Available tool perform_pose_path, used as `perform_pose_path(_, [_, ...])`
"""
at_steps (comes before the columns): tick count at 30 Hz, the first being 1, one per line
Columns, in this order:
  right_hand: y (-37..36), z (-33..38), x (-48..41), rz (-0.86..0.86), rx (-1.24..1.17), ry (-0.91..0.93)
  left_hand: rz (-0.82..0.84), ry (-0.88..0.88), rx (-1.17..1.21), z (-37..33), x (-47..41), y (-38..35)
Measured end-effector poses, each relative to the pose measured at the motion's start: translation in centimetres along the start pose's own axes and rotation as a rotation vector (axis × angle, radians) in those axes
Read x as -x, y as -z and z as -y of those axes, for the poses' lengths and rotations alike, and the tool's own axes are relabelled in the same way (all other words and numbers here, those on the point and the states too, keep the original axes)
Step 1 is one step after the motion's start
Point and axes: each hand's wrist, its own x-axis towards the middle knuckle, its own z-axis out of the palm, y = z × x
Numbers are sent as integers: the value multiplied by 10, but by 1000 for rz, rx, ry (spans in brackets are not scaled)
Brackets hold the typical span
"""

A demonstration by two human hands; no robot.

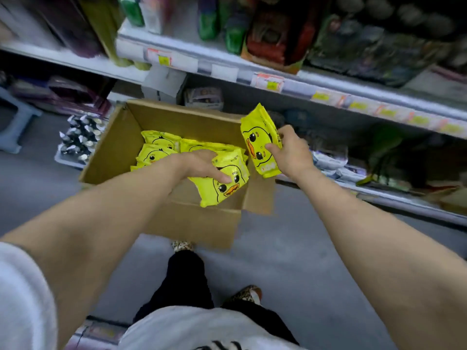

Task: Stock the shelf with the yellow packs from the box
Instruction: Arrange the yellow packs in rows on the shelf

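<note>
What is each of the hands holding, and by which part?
The left hand grips one yellow pack by its upper edge, thumb on its face; the right hand pinches another yellow pack by its right edge.

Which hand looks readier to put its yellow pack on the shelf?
Probably the right hand: its raised pack is beside the shelf, while the left hand holds a second pack low over the box.

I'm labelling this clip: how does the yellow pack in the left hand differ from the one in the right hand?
The left-hand pack lies tilted low over the box; the right-hand pack stands nearly on end, higher, at the box's right edge. The left hand grips its pack from above; the right hand pinches its pack from the side. Both are yellow with a duck face.
</note>
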Motion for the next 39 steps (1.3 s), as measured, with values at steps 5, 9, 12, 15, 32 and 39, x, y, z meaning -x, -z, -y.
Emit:
perform_pose_path(5, [109,-59,50,-171,-22,-41,-23,-133,-77,-106,28,-30])
perform_pose_path(9, [182,-101,76,-266,10,-61,-114,-254,-160,-192,53,-42])
perform_pose_path(12, [227,-123,92,-352,-36,-90,-124,-320,-197,-248,65,-45])
perform_pose_path(15, [268,-143,101,-453,-68,-95,-129,-395,-249,-302,69,-40])
perform_pose_path(32, [480,-264,27,-735,-149,-174,55,-667,-282,-597,-14,-54])
perform_pose_path(39, [546,-305,-24,-812,-153,-168,78,-735,-387,-689,-46,-58])
